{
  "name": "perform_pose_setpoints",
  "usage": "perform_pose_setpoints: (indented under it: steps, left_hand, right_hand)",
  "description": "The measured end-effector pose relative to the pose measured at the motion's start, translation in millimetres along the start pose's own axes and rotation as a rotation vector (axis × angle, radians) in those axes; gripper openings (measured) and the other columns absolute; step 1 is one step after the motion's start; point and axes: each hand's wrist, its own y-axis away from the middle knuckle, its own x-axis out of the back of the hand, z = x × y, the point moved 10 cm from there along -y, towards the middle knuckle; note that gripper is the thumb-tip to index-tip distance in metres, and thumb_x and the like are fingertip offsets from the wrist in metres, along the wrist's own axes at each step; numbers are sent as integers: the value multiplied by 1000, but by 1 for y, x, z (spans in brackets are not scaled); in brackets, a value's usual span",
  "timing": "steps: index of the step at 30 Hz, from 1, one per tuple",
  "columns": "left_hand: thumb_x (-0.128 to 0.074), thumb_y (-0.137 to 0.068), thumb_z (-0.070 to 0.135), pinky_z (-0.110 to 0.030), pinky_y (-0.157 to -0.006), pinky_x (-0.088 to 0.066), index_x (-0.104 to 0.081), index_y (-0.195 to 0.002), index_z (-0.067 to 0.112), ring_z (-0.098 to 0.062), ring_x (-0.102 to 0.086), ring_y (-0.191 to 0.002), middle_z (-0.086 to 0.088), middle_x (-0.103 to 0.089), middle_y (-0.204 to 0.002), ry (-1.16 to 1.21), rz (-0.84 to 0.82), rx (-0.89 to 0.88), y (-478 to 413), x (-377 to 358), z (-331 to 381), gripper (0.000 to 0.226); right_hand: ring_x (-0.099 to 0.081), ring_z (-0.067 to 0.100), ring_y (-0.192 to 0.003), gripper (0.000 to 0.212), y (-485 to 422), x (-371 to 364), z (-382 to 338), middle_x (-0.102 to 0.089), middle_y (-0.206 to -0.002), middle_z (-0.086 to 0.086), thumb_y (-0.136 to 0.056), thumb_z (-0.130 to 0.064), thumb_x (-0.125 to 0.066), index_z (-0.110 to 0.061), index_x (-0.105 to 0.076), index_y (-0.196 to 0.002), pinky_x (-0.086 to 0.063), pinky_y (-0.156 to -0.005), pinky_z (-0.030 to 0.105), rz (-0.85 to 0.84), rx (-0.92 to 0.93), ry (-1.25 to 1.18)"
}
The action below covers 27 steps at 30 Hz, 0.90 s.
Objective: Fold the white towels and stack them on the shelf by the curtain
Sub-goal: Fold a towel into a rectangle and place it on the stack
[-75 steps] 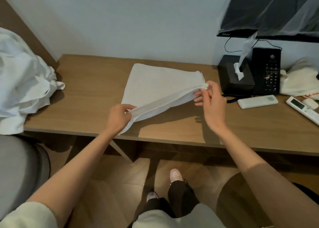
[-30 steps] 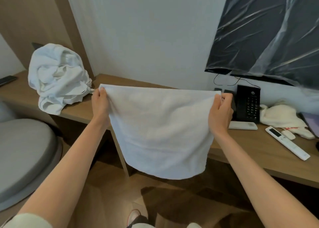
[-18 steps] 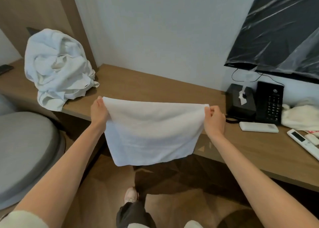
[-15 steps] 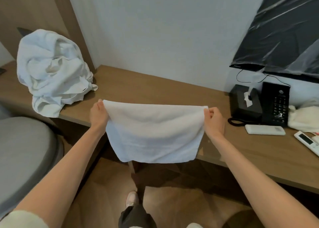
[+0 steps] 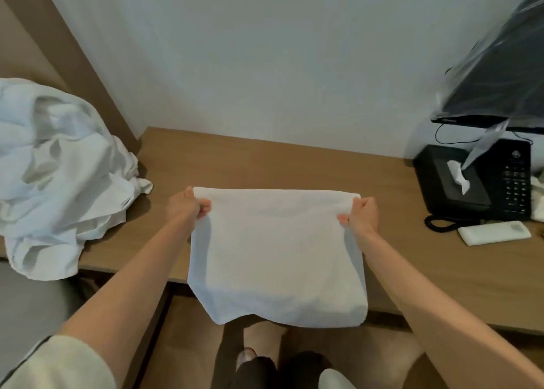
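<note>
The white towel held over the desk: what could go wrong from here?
The white towel, pinched at its top corners by the left hand and right hand, overhangs the desk in front, so it might slide to the floor if released. Its lower edge sags unevenly, so the fold may be crooked.

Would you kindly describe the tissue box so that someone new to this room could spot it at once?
Follow the wooden desk to its right end, below the plastic-wrapped screen. Two black things stand there: the tissue box is the left one, with a white tissue poking from its top, whereas the phone beside it shows a keypad.
</note>
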Motion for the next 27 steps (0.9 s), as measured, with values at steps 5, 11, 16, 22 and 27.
perform_pose_setpoints:
  steps: [5,11,16,22,27]
  left_hand:
    - [-35,-103,22,-20,-42,-49,-51,-114,-5,-10,-54,-34,-19,-65,-91,135,-5,74,-37,-21,-10,33]
    - [-38,-102,22,-28,-68,-52,-49,-100,5,-14,-56,-53,-19,-68,-106,203,67,198,-75,-41,-27,21]
    - [-39,-102,22,-28,-81,-54,-54,-93,3,0,-54,-34,-12,-68,-97,246,130,209,-104,-61,-13,25]
    - [-37,-103,15,-16,-70,-48,-57,-112,-5,-7,-56,-65,-11,-66,-104,222,88,185,-140,-93,19,30]
    - [-38,-99,8,-27,-100,-30,-20,-148,2,-29,-43,-129,-16,-41,-145,-328,32,-249,-121,-120,78,52]
  right_hand:
    - [-65,36,-83,25,-21,-23,-1,-61,-89,20,-101,-20,-40,-16,-36,-76,-47,-71,44,47,34,-20]
    - [-68,30,-75,20,-65,-59,3,-65,-83,16,-101,-25,-40,-10,-44,-89,-42,-61,31,40,6,89]
    - [-65,35,-89,19,-107,-79,-12,-72,-85,18,-98,-28,-43,-14,-48,-87,-47,-79,37,78,50,235]
    - [-62,31,-98,19,-145,-101,-41,-72,-94,19,-99,-23,-45,-8,-56,-98,-41,-79,32,94,120,197]
    - [-39,31,-134,50,-149,-122,-72,-42,-146,15,-96,-2,-40,-5,-34,-146,-31,-106,33,15,292,272]
